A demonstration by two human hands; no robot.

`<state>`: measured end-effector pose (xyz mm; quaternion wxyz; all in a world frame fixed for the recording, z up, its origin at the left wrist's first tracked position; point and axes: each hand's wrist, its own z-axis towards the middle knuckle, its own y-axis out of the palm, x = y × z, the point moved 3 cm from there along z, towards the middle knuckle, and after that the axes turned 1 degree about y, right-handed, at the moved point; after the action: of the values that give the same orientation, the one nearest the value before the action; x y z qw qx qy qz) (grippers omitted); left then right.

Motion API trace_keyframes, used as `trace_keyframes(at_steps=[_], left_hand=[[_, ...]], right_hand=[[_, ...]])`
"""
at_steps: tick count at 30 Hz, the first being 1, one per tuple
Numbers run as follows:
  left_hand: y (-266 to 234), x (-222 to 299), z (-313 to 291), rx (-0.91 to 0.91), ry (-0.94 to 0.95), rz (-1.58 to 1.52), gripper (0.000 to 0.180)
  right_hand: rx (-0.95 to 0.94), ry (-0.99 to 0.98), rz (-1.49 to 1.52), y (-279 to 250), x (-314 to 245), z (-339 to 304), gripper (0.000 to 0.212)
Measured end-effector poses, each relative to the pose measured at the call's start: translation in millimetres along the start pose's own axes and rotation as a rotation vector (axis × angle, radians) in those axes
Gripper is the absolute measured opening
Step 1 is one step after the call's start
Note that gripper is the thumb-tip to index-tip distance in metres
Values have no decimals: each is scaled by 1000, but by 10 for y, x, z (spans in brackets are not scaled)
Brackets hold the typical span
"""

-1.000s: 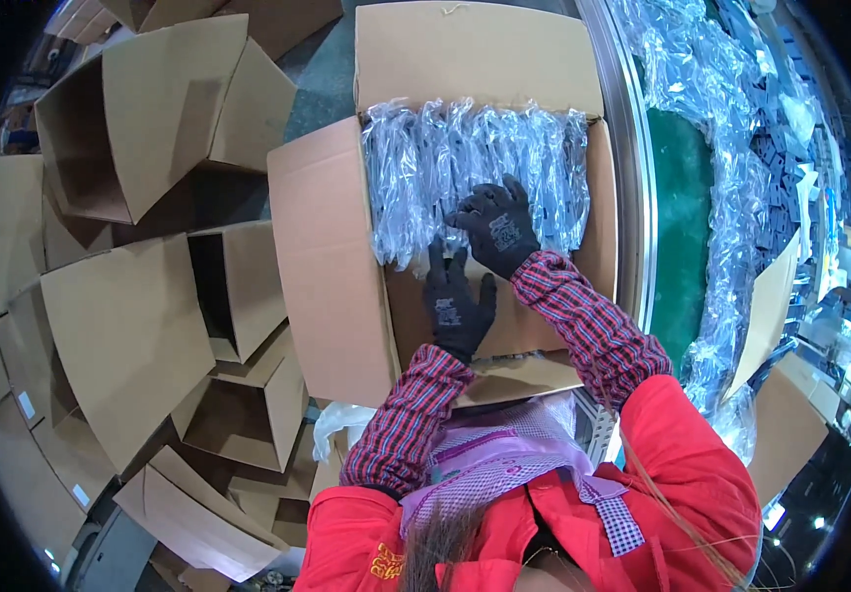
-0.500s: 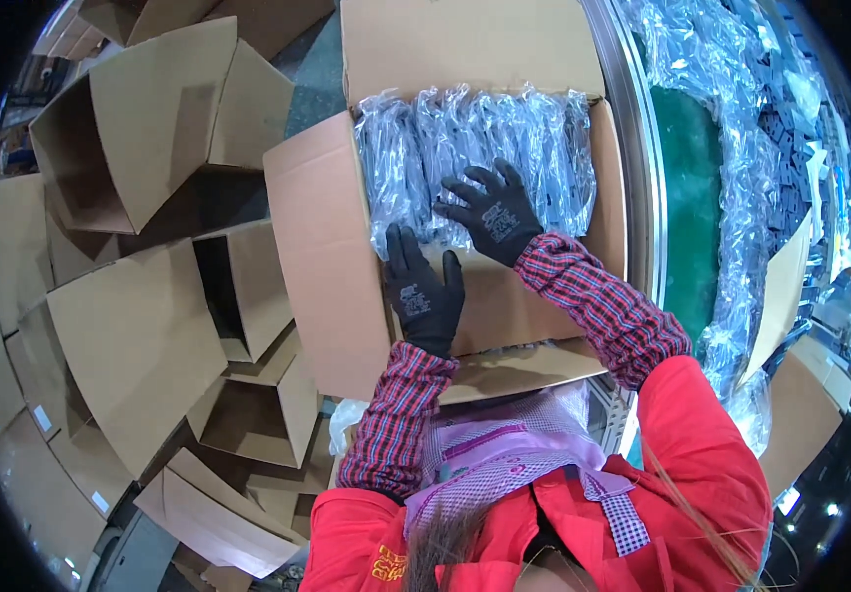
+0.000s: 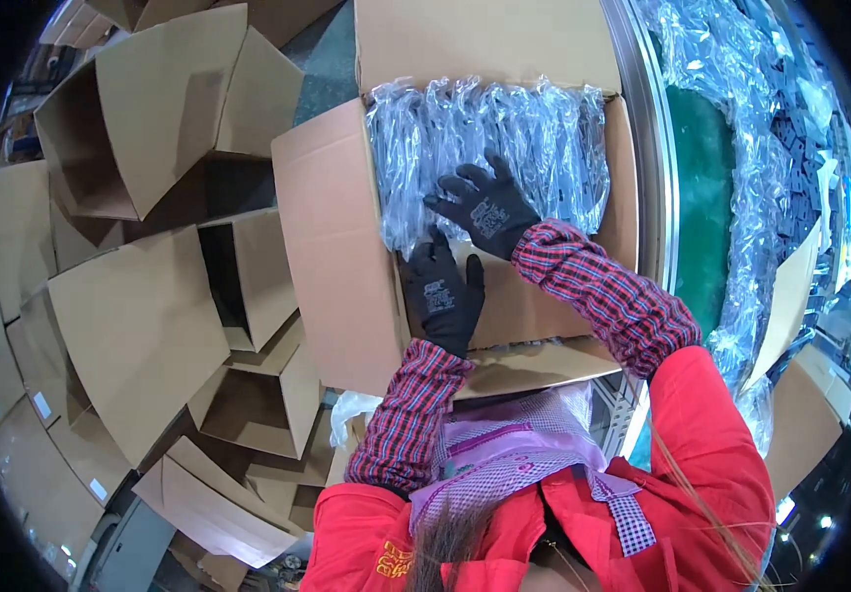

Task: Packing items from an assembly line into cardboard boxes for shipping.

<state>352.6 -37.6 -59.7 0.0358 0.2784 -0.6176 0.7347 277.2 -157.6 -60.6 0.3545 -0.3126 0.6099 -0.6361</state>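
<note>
In front of me is an open cardboard box (image 3: pixel 336 266) with its flaps folded out. A row of clear plastic-wrapped items (image 3: pixel 534 128) stands upright across its far half; what is inside the wrapping is hard to make out. My right hand (image 3: pixel 489 209), in a black glove, rests on the near side of the row with its fingers spread. Lower and to the left, my left hand (image 3: pixel 445 296), gloved too, reaches into the box at the row's near left corner. Its thumb stands apart from the fingers, and some fingertips are hidden against the plastic. Neither hand visibly holds anything.
Several empty open cartons (image 3: pixel 139 335) are piled on the left. A metal rail (image 3: pixel 654 148) runs along the box's right side, with a green belt (image 3: pixel 699 207) beyond it. Farther right lie clear plastic wrap (image 3: pixel 741 247) and many dark small parts (image 3: pixel 790 168).
The whole view has shifted slightly. My left hand has drawn down and inward, its fingers dipping deeper beside the row. My right hand stays spread on the plastic, a little farther left along it.
</note>
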Motion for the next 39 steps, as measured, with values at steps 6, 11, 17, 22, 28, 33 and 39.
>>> trace_keyframes(at_steps=[6, 11, 17, 22, 28, 33, 39], left_hand=[[-116, -48, 46, -4, -311, -348, 68], [58, -32, -5, -191, -275, -273, 71], [237, -46, -92, -240, -132, -125, 74], [84, -71, -43, -214, -279, -274, 74], [89, -43, -20, -241, -393, -433, 71], [34, -8, 33, -404, -470, -425, 73], [232, -124, -92, -507, -329, -290, 72]], right_hand=[[-66, 16, -60, -1, 31, -15, 39], [3, -8, -93, 56, 52, -41, 39], [97, -32, -117, 106, 55, -16, 37], [12, 1, -66, 60, 57, -33, 36], [55, -5, -14, 46, 59, -40, 37], [54, 3, -15, 33, 59, -19, 39], [31, 70, 174, -129, -57, 130, 42]])
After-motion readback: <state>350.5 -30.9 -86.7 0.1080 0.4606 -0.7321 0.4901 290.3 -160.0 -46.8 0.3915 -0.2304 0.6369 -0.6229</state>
